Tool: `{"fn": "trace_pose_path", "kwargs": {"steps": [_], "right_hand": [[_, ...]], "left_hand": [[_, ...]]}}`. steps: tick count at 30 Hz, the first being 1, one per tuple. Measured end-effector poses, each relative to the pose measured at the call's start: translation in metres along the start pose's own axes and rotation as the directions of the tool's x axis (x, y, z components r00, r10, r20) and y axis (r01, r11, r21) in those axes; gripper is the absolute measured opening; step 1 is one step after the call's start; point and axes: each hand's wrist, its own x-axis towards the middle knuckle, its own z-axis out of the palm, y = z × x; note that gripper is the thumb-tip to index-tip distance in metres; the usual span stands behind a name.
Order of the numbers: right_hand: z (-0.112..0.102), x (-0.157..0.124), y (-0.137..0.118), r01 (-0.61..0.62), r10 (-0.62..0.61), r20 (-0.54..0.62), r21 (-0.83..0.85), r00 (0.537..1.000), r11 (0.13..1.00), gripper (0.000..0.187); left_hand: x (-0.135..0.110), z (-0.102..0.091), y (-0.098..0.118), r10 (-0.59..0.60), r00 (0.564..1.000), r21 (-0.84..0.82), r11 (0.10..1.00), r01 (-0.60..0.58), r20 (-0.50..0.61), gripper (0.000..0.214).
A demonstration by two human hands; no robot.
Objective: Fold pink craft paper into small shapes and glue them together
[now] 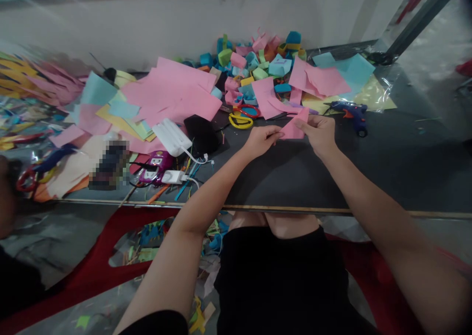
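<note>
A folded piece of pink paper (295,127) is held up over the dark table between my two hands. My left hand (264,139) pinches its left corner between thumb and fingers. On the other side, my right hand (320,132) grips its right edge, the thumb lying on the paper's face. Just behind my left hand lie scissors with red and yellow handles (241,122), partly covered by pink sheets (267,96). A blue glue gun (356,116) rests to the right of my right hand.
Small folded paper boxes (239,60) in several colours are heaped against the wall. Pink sheets (173,91), a white power bank (171,137), a purple power strip (158,167) and a second pair of scissors (27,180) crowd the left. Another person's arm (5,202) shows at the left edge.
</note>
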Motion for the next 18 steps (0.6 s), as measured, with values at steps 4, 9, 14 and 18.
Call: {"fn": "trace_pose_path", "kwargs": {"steps": [4,9,14,18], "right_hand": [[0.0013,-0.0006,0.0051,0.014,-0.015,-0.025,-0.035,1.0,0.999,0.054],[0.0004,-0.0001,0.0063,0.014,-0.016,-0.056,-0.036,0.998,0.999,0.049],[-0.0024,0.0015,0.0048,0.024,-0.026,-0.084,-0.029,0.996,0.999,0.046],[-0.0024,0.0032,0.0061,0.036,-0.038,-0.095,-0.028,0.995,0.999,0.048]], "left_hand": [[-0.0012,0.0043,-0.0017,0.0,1.0,-0.017,1.0,0.001,0.01,0.028],[-0.0023,0.005,-0.0024,-0.031,0.999,-0.068,0.997,0.03,-0.009,0.026],[-0.0034,0.0074,-0.0032,-0.024,0.999,-0.153,0.988,0.019,-0.032,0.028],[-0.0036,0.0103,-0.0074,-0.059,0.998,-0.222,0.974,0.052,-0.029,0.037]]}}
